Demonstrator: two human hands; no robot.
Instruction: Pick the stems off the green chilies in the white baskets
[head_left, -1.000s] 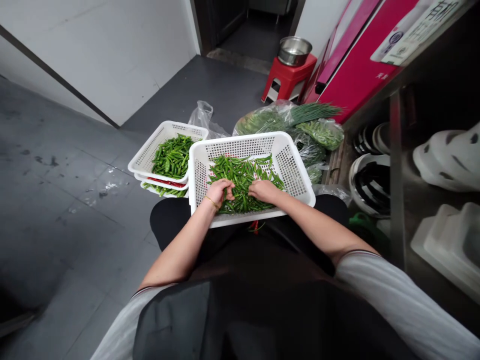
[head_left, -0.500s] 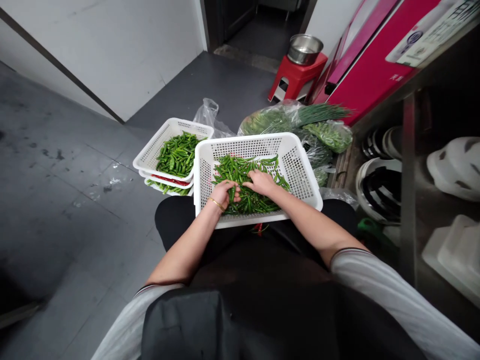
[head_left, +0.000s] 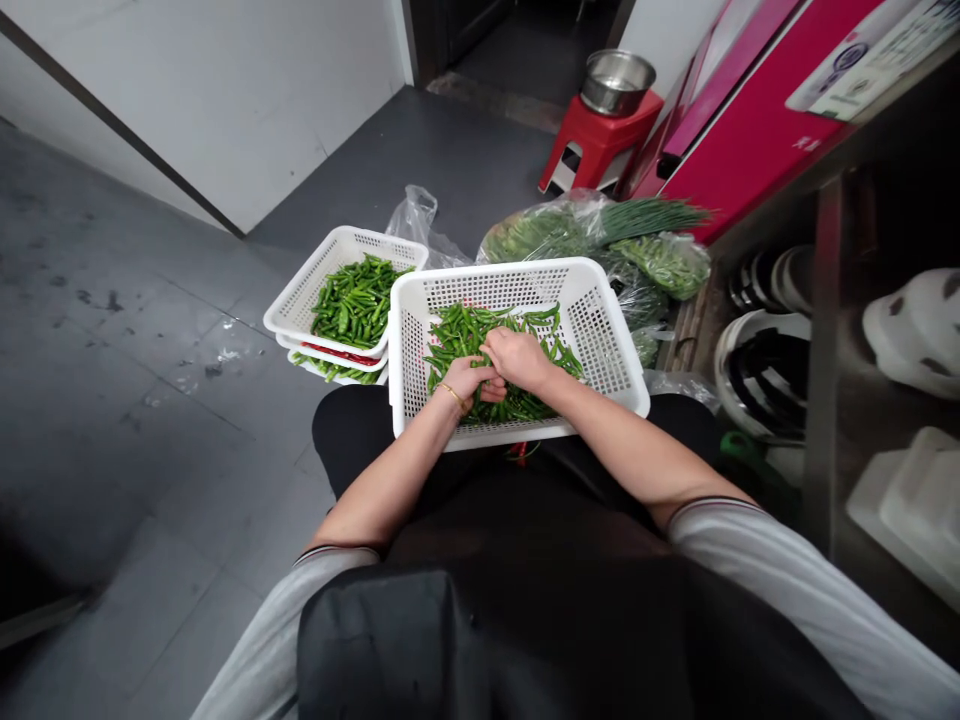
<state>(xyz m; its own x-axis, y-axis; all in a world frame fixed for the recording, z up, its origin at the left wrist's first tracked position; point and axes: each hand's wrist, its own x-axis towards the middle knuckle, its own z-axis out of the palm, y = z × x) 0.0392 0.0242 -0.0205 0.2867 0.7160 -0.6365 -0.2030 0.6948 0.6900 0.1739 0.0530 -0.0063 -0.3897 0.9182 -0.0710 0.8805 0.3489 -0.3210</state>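
A large white perforated basket [head_left: 600,330] rests on my lap, holding a heap of green chilli peppers [head_left: 465,335]. Both hands are inside it, touching each other over the heap. My left hand [head_left: 471,381], with a thin gold bracelet at the wrist, is curled with its fingers closed on peppers. My right hand [head_left: 516,356] lies just above it, fingers bent down and pinching into the same clump. What exactly sits between the fingertips is hidden.
Left of my knees stand stacked smaller white baskets [head_left: 300,305] with green peppers on top and red ones below. Plastic bags of greens [head_left: 570,235] lie beyond. A red stool [head_left: 592,150] carries a steel bowl [head_left: 616,82]. A metal shelf with helmets [head_left: 757,350] is at right.
My hands have drawn together until they touch; the right hand moved left and toward me onto the left hand. The camera view has shifted slightly.
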